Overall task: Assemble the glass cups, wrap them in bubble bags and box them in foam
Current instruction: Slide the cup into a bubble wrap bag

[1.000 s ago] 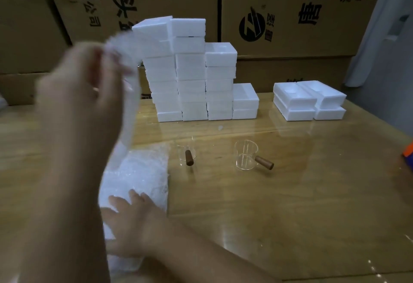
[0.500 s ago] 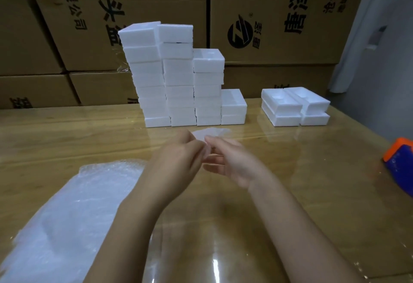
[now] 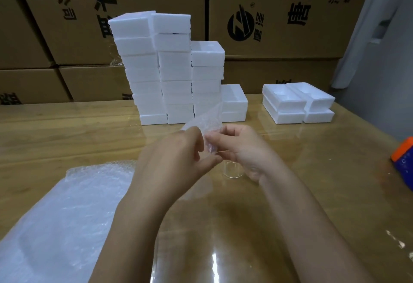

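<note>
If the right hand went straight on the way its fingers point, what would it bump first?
The right hand points leftward, pinching the bubble bag. Just past that is the left hand, so it would likely meet that first, though depth is unclear.

Bare left hand, right hand, forearms

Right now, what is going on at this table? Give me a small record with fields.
Hands: left hand and right hand both pinch one bubble bag above the table
Glass cup: on the table, partly hidden by the right hand
Bubble bag pile: near left of the table
Foam boxes: stacked in columns at the back
Foam trays: open, right of the stacks
</note>
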A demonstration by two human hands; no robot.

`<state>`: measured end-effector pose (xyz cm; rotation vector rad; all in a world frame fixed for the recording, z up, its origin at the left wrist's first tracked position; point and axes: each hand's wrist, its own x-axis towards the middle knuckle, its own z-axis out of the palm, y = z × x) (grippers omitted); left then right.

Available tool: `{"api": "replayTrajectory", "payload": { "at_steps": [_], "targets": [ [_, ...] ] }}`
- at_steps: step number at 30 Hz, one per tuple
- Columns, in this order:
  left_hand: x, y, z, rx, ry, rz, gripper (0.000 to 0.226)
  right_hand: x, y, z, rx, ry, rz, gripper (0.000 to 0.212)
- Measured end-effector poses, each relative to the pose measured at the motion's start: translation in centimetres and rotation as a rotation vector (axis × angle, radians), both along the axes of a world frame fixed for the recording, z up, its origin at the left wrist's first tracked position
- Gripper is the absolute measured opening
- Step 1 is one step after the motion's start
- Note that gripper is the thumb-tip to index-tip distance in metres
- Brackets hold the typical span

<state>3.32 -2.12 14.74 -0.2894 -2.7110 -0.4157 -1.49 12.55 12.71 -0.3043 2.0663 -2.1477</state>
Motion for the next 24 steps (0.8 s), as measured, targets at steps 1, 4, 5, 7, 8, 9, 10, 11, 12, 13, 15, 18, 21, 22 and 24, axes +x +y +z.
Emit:
{"api": "replayTrajectory", "payload": {
  "at_steps": [1, 4, 5, 7, 8, 9, 10, 11, 12, 13, 15, 18, 21, 22, 24],
  "targets": [
    [-0.1, 0.1, 0.0, 0.003, 0.017, -0.002, 0.031, 0.0, 0.0, 0.0, 0.02, 0.023, -0.016, 0.017],
    [-0.7, -0.5, 0.1, 0.085, -0.03, -0.054, 0.021, -0.1, 0.3, 0.3, 0.099, 0.062, -0.055, 0.023],
    [-1.0, -0.9, 0.2, 0.168, -0.075, -0.096, 0.018, -0.1, 0.6, 0.5, 0.108, 0.063, -0.062, 0.026],
    [-1.3, -1.5, 0.4, 0.408, -0.179, -0.181, 0.017, -0.1, 1.0, 0.7, 0.082, 0.048, -0.063, 0.033],
    [-1.5, -1.7, 0.5, 0.533, -0.22, -0.207, 0.017, 0.0, 1.0, 0.8, 0.059, 0.043, -0.062, 0.038],
    [-1.6, -1.8, 0.6, 0.643, -0.243, -0.225, 0.018, 0.1, 1.0, 1.0, 0.029, 0.043, -0.065, 0.043],
    [-1.8, -2.1, 0.6, 0.724, -0.244, -0.244, 0.019, 0.1, 1.0, 1.0, -0.012, 0.043, -0.074, 0.047],
    [-1.8, -2.4, 0.6, 0.769, -0.234, -0.263, 0.019, 0.0, 1.0, 1.1, -0.069, 0.035, -0.085, 0.051],
    [-1.8, -2.9, 0.6, 0.78, -0.223, -0.289, 0.017, -0.1, 1.1, 1.2, -0.146, 0.01, -0.096, 0.053],
    [-1.8, -3.6, 0.5, 0.739, -0.227, -0.321, 0.011, -0.2, 1.2, 1.3, -0.239, -0.032, -0.108, 0.05],
    [-1.6, -5.0, 0.2, 0.576, -0.346, -0.4, 0.021, -0.4, 1.7, 1.6, -0.438, -0.123, -0.142, 0.032],
    [-1.3, -4.7, 0.1, 0.363, -0.487, -0.432, 0.073, -0.7, 2.0, 1.6, -0.647, -0.198, -0.211, 0.019],
    [-1.6, -2.4, -0.4, 0.245, -0.371, -0.37, 0.053, -0.8, 1.7, 1.3, -0.726, -0.209, -0.252, 0.018],
    [-1.8, -1.8, -0.5, 0.189, -0.298, -0.321, 0.035, -0.9, 1.6, 1.2, -0.748, -0.217, -0.259, 0.018],
    [-2.3, -1.4, -0.8, 0.121, -0.158, -0.211, 0.015, -0.9, 1.6, 1.1, -0.795, -0.232, -0.264, 0.02]
  ]
}}
